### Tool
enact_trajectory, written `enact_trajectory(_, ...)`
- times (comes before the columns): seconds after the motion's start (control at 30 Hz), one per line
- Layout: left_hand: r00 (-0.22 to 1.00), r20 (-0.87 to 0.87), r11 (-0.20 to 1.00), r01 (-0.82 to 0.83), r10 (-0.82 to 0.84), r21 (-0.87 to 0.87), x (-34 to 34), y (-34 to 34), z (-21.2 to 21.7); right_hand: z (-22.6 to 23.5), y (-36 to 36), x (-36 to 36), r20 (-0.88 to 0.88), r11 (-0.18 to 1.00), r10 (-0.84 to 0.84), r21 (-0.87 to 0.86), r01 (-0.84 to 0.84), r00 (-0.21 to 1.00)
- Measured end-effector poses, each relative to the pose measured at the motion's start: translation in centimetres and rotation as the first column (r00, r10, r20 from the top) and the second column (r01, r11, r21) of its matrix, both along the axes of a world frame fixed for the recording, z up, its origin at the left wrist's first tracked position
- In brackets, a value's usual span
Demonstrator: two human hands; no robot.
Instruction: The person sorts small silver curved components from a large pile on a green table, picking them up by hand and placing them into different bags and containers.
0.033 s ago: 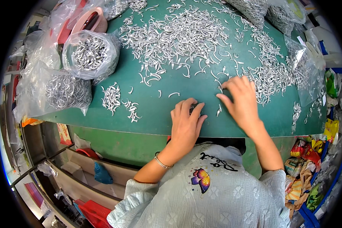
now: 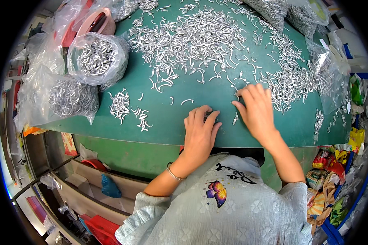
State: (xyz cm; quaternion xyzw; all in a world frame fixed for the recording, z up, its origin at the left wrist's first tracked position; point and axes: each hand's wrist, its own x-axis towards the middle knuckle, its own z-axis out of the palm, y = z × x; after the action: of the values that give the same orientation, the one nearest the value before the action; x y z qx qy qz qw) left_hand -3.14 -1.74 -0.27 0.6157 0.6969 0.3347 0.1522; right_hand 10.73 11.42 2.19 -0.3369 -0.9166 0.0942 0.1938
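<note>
Two small sorted clusters [image 2: 129, 107] lie left of centre on the green worktop [image 2: 192, 126]; the big heap of silver curved metal pieces [image 2: 200, 38] at top remains. Left hand [image 2: 199, 131] pinches pieces; right hand [image 2: 255, 110] lies flat, loose, holding nothing visible.

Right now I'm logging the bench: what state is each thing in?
Left hand: palm down on green table.
Right hand: flat, fingers among loose metal pieces.
Upper bag: open, filled.
Lower bag: filled, lying sideways.
Small sorted piles: separate.

Silver metal hooks [image 2: 192, 38], green table [image 2: 192, 87], clear bags [image 2: 96, 57], pale floral shirt [image 2: 233, 212], purple-orange butterfly [image 2: 217, 192]
</note>
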Motion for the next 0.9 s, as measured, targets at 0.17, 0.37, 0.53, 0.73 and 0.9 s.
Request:
enact_trajectory(0.17,0.986,0.146,0.996,-0.084,0.085,-0.014,-0.4,-1.0,1.1,-1.2,-2.0,-0.1,-0.052,0.996,0.057,-0.07,-0.061,0.997)
enact_trajectory(0.37,0.977,0.184,0.994,-0.102,0.106,-0.028,-0.8,-1.9,1.4,0.3,-2.7,-0.8,-0.239,0.941,0.105,-0.29,-0.174,0.965)
enact_trajectory(0.53,0.975,0.203,0.996,-0.084,0.085,-0.014,-0.7,-1.8,1.2,2.2,-2.3,1.7,-0.157,0.889,0.079,-0.435,-0.14,0.985)
enact_trajectory(0.73,0.995,0.104,0.998,-0.002,0.009,-0.068,-0.6,-1.1,1.7,1.7,-3.8,2.4,-0.179,0.777,-0.03,-0.623,-0.089,0.983)
enact_trajectory(0.9,0.991,0.132,0.998,-0.024,0.032,-0.065,-0.5,-1.0,1.8,1.5,-3.8,2.4,-0.123,0.857,-0.04,-0.514,-0.029,0.992)
